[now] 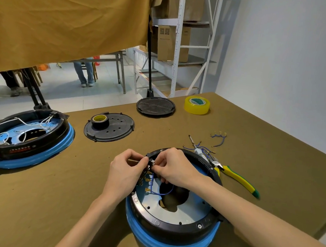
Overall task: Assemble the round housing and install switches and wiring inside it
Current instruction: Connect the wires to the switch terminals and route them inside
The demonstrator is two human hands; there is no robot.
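A round black housing (pixel 173 228) with a blue band and a silver inner plate sits in front of me. At its left rim stands a small black switch (pixel 150 162) with brass terminals. My left hand (pixel 124 173) pinches the switch from outside the rim. My right hand (pixel 172 167) reaches over the housing and pinches at the switch's terminals, where a blue wire (pixel 162 193) loops down over the plate. What the right fingertips hold is hidden.
A second housing (pixel 28 140) with white wires lies at far left. Two black lids (pixel 118 129) (pixel 155 106), black tape (pixel 100 121) and yellow tape (pixel 197 105) sit behind. Yellow-green pliers (pixel 236 179), a screwdriver (pixel 196 148) and loose blue wires (pixel 219 138) lie to the right.
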